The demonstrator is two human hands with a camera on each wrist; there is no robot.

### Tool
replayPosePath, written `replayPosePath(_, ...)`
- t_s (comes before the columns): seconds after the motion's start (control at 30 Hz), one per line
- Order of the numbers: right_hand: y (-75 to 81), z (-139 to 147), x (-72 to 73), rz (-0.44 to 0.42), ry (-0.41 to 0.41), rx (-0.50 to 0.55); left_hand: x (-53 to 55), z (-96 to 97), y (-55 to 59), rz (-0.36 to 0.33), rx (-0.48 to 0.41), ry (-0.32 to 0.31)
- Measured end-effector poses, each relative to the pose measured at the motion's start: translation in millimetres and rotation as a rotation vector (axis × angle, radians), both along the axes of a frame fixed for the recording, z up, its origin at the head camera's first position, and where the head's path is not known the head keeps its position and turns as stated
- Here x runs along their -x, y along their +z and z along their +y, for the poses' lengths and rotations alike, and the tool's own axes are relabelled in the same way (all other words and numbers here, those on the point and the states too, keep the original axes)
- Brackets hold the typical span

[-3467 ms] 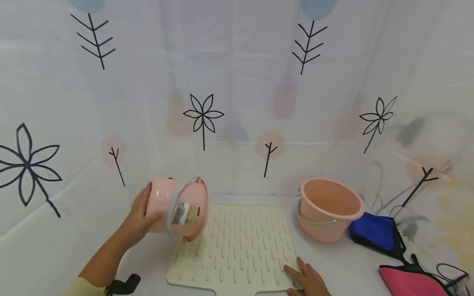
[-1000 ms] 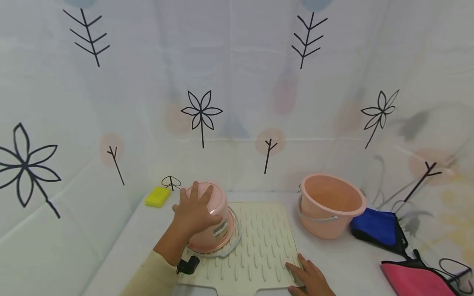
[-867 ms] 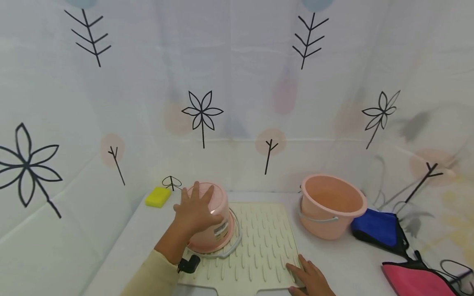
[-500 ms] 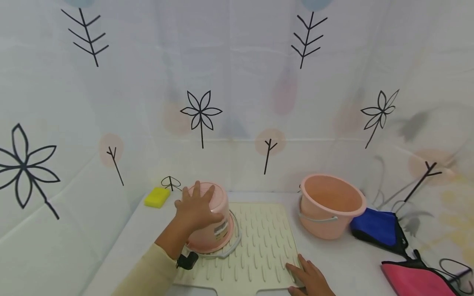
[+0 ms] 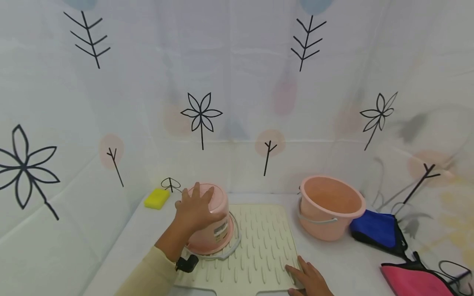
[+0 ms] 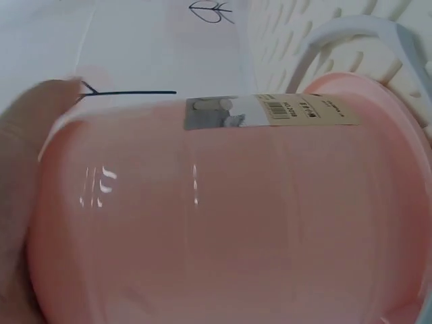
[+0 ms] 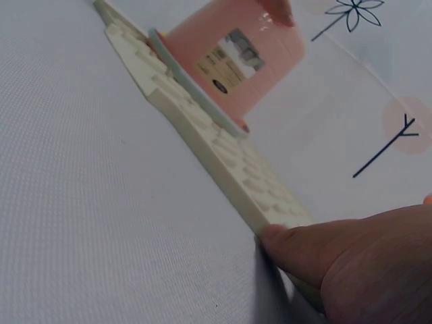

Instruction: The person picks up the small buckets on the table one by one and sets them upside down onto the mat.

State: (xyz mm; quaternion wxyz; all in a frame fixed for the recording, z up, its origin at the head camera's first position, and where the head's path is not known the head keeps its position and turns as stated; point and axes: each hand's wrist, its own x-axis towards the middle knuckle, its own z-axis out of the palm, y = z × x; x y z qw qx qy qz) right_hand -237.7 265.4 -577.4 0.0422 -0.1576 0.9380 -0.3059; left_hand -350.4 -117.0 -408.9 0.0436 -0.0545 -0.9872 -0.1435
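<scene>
Bucket [image 5: 201,239], lying sideways in left hand [image 5: 196,209] earlier, now standing mouth-down on board [image 5: 259,242], left of centre. Long axis running upright beneath left hand, nearer one, fingers spreading over base without wrapping round. Right hand [image 5: 309,277] resting relaxed on board's edge, lower right, grasping nothing. Counting: one board; two buckets, second bucket [image 5: 322,213] sitting mouth-up, right; two cloths, blue [image 5: 375,230] and red [image 5: 414,279], lower right; one yellow block [image 5: 157,199], left.

There's the lane, right over the ridged board [image 5: 259,238], with the upturned bucket [image 5: 207,237] on one side and the upright bucket [image 5: 326,231] on the other! The right hand [image 5: 312,278] plugs the near corner; the left hand [image 5: 196,211] crowds the upturned bucket's top.
</scene>
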Motion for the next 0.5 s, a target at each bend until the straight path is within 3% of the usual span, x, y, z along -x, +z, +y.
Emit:
replayPosePath(0.07,-0.3,0,-0.1,0.003,0.002,-0.007,-0.2,-5.7,1.3,0.025,-0.111,-0.018)
replayPosePath(0.2,-0.3,0,0.4,-0.021,-0.012,-0.005,1.2,-27.8,3.6,0.086,-0.435,-0.130)
replayPosePath(0.27,-0.5,0,0.7,-0.040,-0.020,-0.001,1.0,-41.7,3.6,0.096,-0.558,-0.179)
replayPosePath(0.37,-1.1,0,1.4,-0.065,-0.027,0.002,-2.7,-59.6,3.8,0.088,-0.644,-0.168)
replayPosePath(0.5,-1.1,1,2.4,-0.070,-0.020,0.002,-11.8,-75.1,0.7,0.072,-0.664,-0.099)
